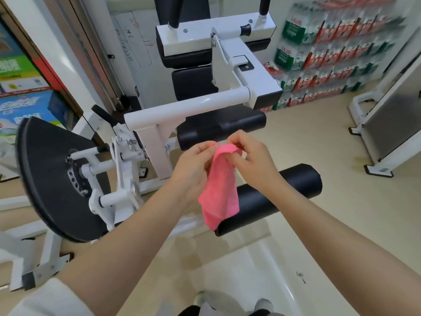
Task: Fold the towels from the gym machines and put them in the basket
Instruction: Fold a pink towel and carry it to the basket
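Both my grips pinch the pink towel's (pixel 220 183) top edge, left hand (pixel 194 165) and right hand (pixel 250 160) close together; towel hangs straight down between them, long axis vertical, over the black roller pad (pixel 284 192); basket not in view.

Worn on the head, looking forward and steeply down, close over both forearms, onto a white leg-extension machine (pixel 182 106) and the beige floor (pixel 319 224) around it.

Pink towel (pixel 219 185): seemingly soft cloth.
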{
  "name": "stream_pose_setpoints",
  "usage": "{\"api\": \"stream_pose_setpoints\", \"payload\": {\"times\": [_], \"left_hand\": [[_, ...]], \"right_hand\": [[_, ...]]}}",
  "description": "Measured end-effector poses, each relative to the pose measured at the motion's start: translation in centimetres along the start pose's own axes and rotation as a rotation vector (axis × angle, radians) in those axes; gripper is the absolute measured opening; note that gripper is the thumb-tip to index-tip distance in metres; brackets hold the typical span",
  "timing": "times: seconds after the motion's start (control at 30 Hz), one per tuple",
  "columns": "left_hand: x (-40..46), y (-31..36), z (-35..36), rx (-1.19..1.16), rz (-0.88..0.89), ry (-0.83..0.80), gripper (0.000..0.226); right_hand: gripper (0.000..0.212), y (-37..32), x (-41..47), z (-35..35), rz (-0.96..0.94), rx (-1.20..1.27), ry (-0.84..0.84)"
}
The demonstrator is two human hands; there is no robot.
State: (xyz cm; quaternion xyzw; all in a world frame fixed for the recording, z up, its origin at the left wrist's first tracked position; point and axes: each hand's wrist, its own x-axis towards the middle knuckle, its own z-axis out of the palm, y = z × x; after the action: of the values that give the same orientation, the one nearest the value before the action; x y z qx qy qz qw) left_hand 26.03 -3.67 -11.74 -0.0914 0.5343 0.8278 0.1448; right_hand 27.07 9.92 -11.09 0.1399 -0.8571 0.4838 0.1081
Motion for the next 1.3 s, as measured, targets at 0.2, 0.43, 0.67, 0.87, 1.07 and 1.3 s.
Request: {"api": "stream_pose_setpoints", "payload": {"times": [0.2, 0.43, 0.67, 0.87, 1.07, 1.3], "left_hand": [[-0.7, -0.1, 0.0, 0.061, 0.009, -0.051, 0.014], [-0.8, -0.1, 0.2, 0.039, -0.020, -0.118, 0.019], [-0.7, -0.1, -0.2, 0.303, 0.102, -0.222, 0.010], [0.1, 1.6, -0.4, 0.599, 0.313, -0.204, 0.023], [2.4, 3.3, 0.4, 0.356, 0.318, -0.080, 0.019], [5.8, 1.6, -0.2, 0.437, 0.328, 0.084, 0.023]], "right_hand": [[0.028, 0.0, -0.8, 1.1, 0.076, -0.124, -0.006], [0.047, 0.6, -0.5, 0.2, 0.419, 0.121, -0.040], [0.062, 1.6, -0.7, -0.4, 0.481, 0.052, -0.084], [0.041, 2.3, -1.1, -0.6, 0.372, -0.050, -0.224], [0.013, 6.5, -3.3, -2.2, 0.535, -0.022, -0.615], [0.031, 12.9, -1.8, -6.0, 0.404, -0.710, -0.723]]}}
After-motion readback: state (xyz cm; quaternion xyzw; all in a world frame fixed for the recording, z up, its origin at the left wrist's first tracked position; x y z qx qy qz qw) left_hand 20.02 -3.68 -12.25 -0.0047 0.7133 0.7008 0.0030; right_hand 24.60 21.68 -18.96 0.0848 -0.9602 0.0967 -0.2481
